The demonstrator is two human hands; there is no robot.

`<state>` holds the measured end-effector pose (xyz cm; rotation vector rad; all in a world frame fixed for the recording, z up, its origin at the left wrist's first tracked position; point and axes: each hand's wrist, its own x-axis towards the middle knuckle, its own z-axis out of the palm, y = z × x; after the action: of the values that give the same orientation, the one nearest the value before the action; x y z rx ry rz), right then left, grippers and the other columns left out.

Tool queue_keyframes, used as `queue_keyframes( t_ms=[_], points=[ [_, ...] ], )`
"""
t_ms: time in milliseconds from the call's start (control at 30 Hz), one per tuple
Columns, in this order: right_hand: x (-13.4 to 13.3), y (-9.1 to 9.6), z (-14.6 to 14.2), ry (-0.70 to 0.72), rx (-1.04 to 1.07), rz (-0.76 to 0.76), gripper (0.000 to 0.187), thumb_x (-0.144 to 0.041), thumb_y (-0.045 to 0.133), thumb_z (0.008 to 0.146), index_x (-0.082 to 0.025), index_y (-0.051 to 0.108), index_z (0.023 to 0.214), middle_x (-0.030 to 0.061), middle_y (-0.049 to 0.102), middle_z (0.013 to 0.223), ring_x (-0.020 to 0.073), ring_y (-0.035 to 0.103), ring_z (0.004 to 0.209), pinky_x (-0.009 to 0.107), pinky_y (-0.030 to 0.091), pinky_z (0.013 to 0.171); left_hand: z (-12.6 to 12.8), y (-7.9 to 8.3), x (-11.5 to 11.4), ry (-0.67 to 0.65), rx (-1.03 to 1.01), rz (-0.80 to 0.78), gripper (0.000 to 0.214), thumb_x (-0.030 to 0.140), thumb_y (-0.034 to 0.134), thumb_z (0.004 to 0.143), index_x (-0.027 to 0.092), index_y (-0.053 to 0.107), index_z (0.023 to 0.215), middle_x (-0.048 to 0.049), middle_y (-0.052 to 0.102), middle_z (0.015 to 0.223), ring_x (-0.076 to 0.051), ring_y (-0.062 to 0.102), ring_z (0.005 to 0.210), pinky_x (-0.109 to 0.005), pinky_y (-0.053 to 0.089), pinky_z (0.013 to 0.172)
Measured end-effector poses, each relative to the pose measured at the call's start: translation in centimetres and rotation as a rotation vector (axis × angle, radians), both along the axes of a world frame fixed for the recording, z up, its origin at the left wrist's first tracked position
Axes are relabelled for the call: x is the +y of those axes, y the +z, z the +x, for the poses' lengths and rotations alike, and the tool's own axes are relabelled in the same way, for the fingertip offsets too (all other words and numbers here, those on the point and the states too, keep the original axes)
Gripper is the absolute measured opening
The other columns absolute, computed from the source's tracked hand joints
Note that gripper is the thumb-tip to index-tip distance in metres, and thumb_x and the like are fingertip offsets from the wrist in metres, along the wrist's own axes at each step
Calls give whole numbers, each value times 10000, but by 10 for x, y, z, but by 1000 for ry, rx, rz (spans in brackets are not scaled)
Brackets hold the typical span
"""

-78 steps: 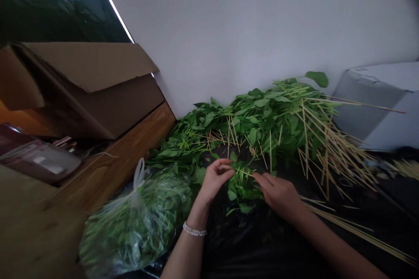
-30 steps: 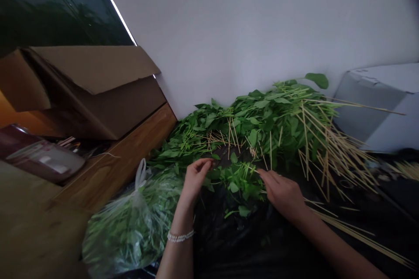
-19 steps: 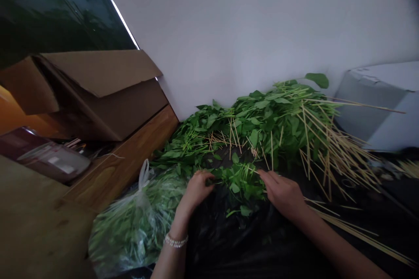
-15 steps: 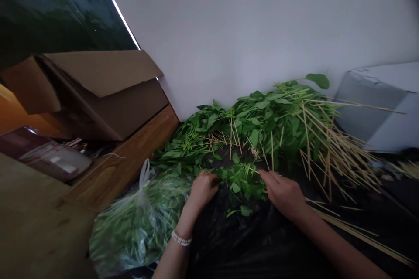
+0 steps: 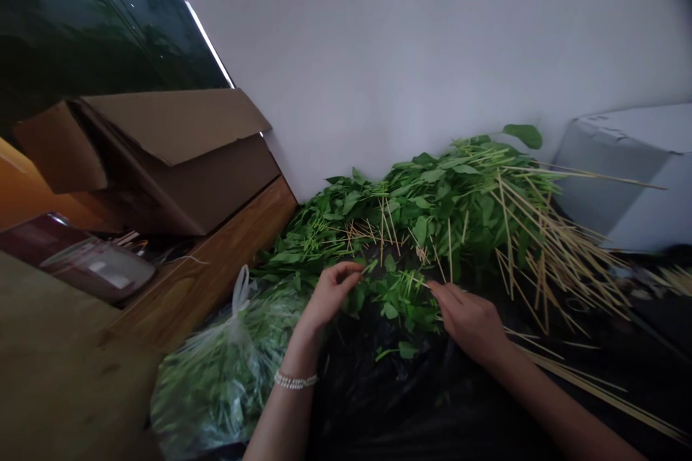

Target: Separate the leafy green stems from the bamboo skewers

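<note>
My right hand (image 5: 471, 315) is closed on a thin bamboo skewer (image 5: 421, 282), its fingers at the right of a small bunch of leafy greens (image 5: 397, 295). Most of that skewer is hidden by leaves and fingers. To the left of the bunch, my left hand (image 5: 331, 294), with a beaded bracelet on the wrist, pinches a small green sprig (image 5: 368, 268) between thumb and forefinger. A loose leaf (image 5: 406, 350) lies just below the bunch on black plastic sheeting (image 5: 389, 410).
Behind my hands, a pile of leafy greens on skewers (image 5: 432, 194) leans along the white wall. A knotted clear bag of greens (image 5: 227, 367) sits at left, near a cardboard box (image 5: 200, 180). Loose skewers (image 5: 595, 392) lie at right, below a white box (image 5: 627, 173).
My left hand has risen slightly, its thumb and forefinger now visibly pinching a sprig. My right hand stays almost in place. The view has shifted slightly.
</note>
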<state>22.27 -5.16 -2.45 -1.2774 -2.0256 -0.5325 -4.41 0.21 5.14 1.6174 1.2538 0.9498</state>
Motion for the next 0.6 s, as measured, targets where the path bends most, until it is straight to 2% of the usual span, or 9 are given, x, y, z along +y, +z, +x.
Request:
queue_keyframes(
  t_ms=[100, 200, 300, 433, 600],
  points=[
    [0, 1, 0, -3, 3, -18, 320, -97, 413, 887, -126, 623, 1127, 46, 669, 853, 110, 591, 662, 242, 406, 628, 15, -1, 4, -20, -345, -210, 395, 305, 682, 753, 176, 645, 1125, -25, 641, 830, -107, 561, 712, -201, 398, 626],
    [0, 1, 0, 0, 11, -18, 320, -104, 408, 892, -131, 618, 1131, 37, 665, 841, 107, 581, 641, 243, 401, 621, 29, -9, 5, -85, -536, -373, 444, 240, 718, 711, 199, 641, 1147, -1, 613, 798, -76, 519, 647, -176, 359, 559],
    [0, 1, -1, 8, 5, -27, 328, -89, 395, 887, -127, 616, 1126, 36, 660, 832, 106, 575, 633, 241, 398, 621, 40, -22, 5, -169, -626, -451, 438, 174, 703, 699, 190, 651, 1134, 2, 609, 791, -61, 495, 612, -177, 357, 559],
    [0, -1, -1, 14, -23, -55, 347, -71, 399, 865, -121, 616, 1131, 42, 649, 830, 111, 571, 633, 243, 397, 621, 48, -40, 2, -251, -738, -509, 475, 75, 663, 641, 173, 661, 1106, 2, 601, 768, -81, 525, 653, -213, 409, 671],
    [0, -3, -2, 23, -26, -76, 356, -68, 406, 848, -129, 624, 1122, 40, 645, 820, 106, 570, 632, 236, 401, 612, 48, -47, -1, -266, -760, -542, 410, 62, 628, 647, 141, 680, 1046, -17, 613, 783, -91, 549, 687, -214, 409, 680]
  ],
)
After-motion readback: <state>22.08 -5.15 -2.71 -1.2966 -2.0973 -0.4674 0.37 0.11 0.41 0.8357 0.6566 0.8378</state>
